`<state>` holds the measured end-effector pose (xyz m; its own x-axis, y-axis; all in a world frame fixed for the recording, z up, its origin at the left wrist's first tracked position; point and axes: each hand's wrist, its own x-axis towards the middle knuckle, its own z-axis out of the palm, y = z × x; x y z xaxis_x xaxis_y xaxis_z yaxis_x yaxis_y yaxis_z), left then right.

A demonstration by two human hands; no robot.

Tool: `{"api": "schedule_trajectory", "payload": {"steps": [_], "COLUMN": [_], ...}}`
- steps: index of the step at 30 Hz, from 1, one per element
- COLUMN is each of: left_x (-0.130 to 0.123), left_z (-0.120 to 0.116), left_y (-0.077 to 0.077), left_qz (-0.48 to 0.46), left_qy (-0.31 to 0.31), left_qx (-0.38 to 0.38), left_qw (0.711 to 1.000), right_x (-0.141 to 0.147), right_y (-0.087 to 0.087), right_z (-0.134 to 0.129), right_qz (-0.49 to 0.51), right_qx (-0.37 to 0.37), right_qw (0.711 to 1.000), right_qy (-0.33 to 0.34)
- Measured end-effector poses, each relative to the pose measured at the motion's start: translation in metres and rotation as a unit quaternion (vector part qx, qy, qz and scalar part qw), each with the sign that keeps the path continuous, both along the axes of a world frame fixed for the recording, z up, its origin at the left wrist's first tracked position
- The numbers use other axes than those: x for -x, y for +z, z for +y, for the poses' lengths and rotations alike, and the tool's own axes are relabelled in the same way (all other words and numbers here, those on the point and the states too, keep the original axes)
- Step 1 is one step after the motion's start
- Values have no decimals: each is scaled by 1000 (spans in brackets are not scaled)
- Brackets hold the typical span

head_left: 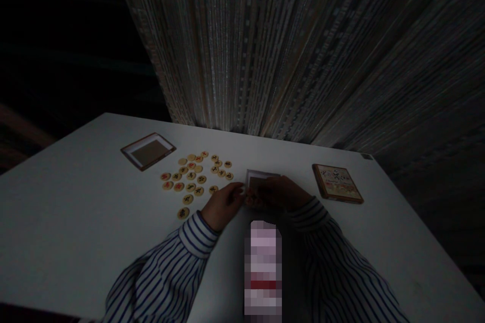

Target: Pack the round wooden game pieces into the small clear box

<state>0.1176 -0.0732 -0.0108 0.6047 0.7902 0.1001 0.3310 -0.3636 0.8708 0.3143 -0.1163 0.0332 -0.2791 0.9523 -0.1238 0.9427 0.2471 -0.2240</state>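
A small open box (263,173) with a pale inner rim lies before me on the white table, with a few round xiangqi pieces (251,200) at its near left inside. My left hand (223,205) is closed at the box's left edge, thumb and fingers gripping there. Over the right part of the box reaches my right hand (288,193), its fingers bent down into it; deep shadow hides what the fingertips hold, if anything. Left of the box, several wooden xiangqi pieces (190,175) with red or black characters lie scattered, a few showing blank faces.
A shallow box part (169,152) with a brown inside lies at the far left of the white table (113,242). To the right rests a flat printed box or lid (339,184). Behind the table hangs a string curtain (235,50). The room is dim.
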Motion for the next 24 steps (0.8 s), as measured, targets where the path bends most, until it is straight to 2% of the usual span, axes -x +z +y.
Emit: {"api": "schedule_trajectory", "payload": {"steps": [8,16,24], "left_x": [-1,-1,1], "left_z": [-2,-1,1], "left_y": [4,2,5], "left_qz": [13,10,-10], "left_qy": [-5,4,36], "left_qx": [-5,-12,-33], "left_qw": [1000,1000,999], "right_x": [0,-1,-7], "right_y": [-1,5,16], "right_z": [0,-2,-5], "right_qz": [-4,-45,-54], "right_qx": [-2,1,-76], "right_qw": [1000,999,992], "right_qy": [2,-18,-87]}}
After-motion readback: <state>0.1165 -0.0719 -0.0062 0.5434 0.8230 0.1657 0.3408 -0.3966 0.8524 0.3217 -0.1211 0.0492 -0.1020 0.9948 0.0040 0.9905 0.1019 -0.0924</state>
